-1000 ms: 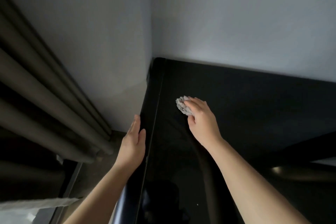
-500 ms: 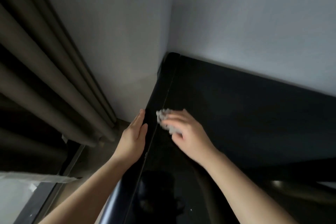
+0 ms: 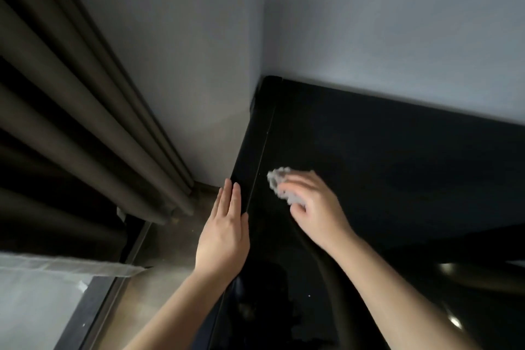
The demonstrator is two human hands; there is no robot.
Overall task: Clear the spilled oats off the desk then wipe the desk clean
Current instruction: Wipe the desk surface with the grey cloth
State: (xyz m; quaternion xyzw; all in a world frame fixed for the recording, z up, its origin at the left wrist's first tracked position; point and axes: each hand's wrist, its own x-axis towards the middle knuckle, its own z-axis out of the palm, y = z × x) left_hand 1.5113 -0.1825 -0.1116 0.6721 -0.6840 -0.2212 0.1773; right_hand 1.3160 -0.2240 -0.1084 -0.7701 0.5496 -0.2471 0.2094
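Note:
The glossy black desk (image 3: 397, 167) fills the right half of the head view, pushed into a wall corner. My right hand (image 3: 315, 207) presses a crumpled white tissue (image 3: 279, 180) onto the desk top near its left edge, fingers curled over the wad. My left hand (image 3: 225, 230) lies flat with straight fingers against the desk's left side edge, holding nothing. A tiny pale speck (image 3: 309, 296) sits on the desk nearer to me. No heap of oats shows.
Grey walls (image 3: 369, 37) meet behind the desk's far left corner. Dark curtain folds (image 3: 85, 108) hang at the left. A floor strip and a pale covered surface (image 3: 37, 307) lie below left of the desk edge.
My right hand swept the tissue left toward the desk's edge, then back a little to the right. My left hand stayed flat on the side edge. The view shifted.

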